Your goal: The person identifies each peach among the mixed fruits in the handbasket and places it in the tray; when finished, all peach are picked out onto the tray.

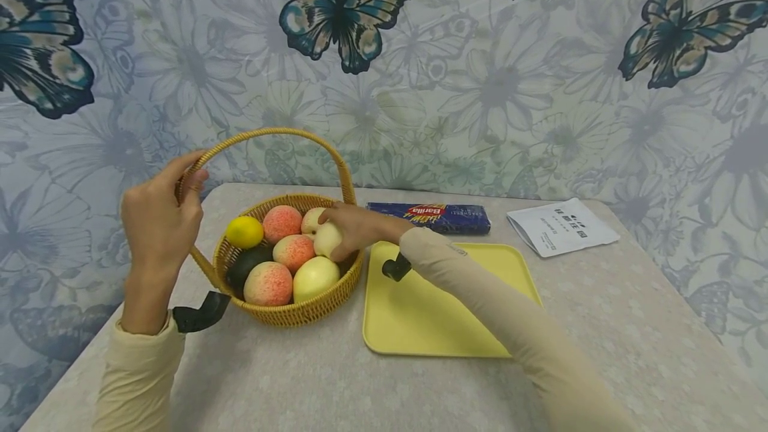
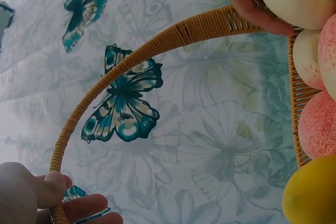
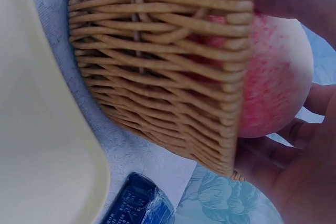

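My left hand grips the left side of the tall arched handle of a wicker basket. Inside the basket lie several pink-speckled peaches, a yellow lemon, a dark green fruit, partly covered, and a pale yellow-green round fruit. At the basket's right rim my right hand holds a peach, fingers and thumb around it. That peach looks pale in the head view and red-blushed in the right wrist view; its lower part is behind the wicker.
A yellow tray lies just right of the basket, under my right forearm. Behind it is a blue Barilla spaghetti box. A white printed pouch lies at the back right. A butterfly-patterned cloth hangs behind the table.
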{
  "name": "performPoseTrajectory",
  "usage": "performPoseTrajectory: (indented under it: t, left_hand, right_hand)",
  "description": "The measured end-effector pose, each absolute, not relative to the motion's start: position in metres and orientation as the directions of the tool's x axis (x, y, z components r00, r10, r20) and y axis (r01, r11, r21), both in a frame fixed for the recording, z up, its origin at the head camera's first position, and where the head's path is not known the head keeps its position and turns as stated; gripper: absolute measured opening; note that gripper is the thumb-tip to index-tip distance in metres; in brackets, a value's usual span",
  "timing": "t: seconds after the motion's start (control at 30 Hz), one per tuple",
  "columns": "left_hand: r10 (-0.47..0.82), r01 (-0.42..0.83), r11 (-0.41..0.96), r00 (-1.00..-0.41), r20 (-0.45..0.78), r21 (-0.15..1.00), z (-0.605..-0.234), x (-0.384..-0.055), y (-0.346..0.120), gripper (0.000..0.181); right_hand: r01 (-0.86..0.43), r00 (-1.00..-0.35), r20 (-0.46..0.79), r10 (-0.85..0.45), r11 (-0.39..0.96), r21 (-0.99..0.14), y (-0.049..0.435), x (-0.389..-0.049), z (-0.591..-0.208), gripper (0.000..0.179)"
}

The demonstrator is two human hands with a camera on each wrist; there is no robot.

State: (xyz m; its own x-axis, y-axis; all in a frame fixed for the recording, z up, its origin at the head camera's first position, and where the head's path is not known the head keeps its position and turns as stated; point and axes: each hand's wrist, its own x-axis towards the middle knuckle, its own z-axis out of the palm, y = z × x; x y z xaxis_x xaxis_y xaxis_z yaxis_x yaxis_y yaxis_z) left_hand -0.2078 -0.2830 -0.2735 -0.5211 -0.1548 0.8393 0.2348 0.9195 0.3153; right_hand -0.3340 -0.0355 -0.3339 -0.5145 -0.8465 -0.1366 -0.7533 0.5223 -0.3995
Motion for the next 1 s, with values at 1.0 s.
performPoseTrajectory:
  t: [1.0]
  left_hand:
    - [-0.154,0.237,0.921,-0.509,0.847,0.310,-0.276,-0.209,-0.283,0.027]
  right_hand:
    - [-0.711,-0.512,0.033,-0.858,0.402,-0.577,-0.021,-0.329,-0.336,0.057]
